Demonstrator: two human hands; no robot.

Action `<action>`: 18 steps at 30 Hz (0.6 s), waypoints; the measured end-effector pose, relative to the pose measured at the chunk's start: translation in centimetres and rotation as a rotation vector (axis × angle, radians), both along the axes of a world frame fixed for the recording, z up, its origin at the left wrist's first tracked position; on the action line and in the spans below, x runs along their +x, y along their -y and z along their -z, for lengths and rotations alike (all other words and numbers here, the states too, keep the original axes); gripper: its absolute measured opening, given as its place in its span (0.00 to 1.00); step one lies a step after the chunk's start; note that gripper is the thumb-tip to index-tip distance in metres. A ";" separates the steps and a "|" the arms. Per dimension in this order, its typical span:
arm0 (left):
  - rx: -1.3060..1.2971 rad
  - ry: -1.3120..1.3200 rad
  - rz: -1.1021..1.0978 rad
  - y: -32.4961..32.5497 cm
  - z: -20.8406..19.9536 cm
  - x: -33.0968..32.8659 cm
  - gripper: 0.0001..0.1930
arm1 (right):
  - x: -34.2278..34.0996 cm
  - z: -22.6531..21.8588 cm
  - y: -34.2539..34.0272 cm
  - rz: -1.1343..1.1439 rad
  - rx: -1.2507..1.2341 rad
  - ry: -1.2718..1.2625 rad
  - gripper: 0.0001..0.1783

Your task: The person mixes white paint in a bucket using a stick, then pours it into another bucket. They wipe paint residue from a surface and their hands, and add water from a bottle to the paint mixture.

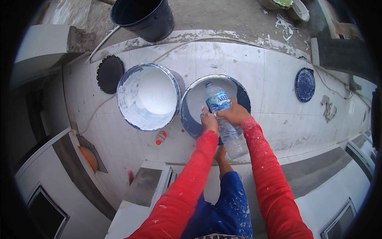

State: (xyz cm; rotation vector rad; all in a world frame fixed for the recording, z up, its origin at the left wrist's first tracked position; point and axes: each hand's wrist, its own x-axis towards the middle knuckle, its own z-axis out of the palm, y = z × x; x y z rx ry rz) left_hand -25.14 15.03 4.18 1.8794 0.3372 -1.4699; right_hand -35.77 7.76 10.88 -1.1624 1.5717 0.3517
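Observation:
A large clear plastic bottle (234, 141) with a blue label lies slanted across the mouth of a blue bucket (190, 124), its neck toward the far side. My right hand (235, 113) wraps round its middle from the right, just below the label. From the left my left hand (210, 121), smeared white, closes against the same bottle; part of its grip is hidden. The bottle looks clear, and I cannot tell how much liquid it holds. Pale whitish material (195, 99) shows inside the bucket beneath it.
Left of the blue bucket stands another bucket (124, 104) with white contents. A small red-capped bottle (160, 138) lies nearer me. Round lids, one dark (110, 74) and one blue (305, 85), rest on the tiles. A black bucket (153, 24) and a hose (223, 39) are farther off.

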 end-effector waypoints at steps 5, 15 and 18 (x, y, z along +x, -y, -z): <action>-0.003 0.013 0.214 1.5 -1.8 -2.2 0.36 | -3.0 0.4 -1.3 0.198 -0.001 -0.002 0.51; 0.034 0.148 0.609 -0.4 -1.1 -4.0 0.34 | -5.9 0.1 -5.4 0.488 0.022 0.130 0.54; 0.025 0.144 0.556 -0.9 -0.2 -3.8 0.35 | -5.5 0.2 -5.6 0.445 0.005 0.102 0.56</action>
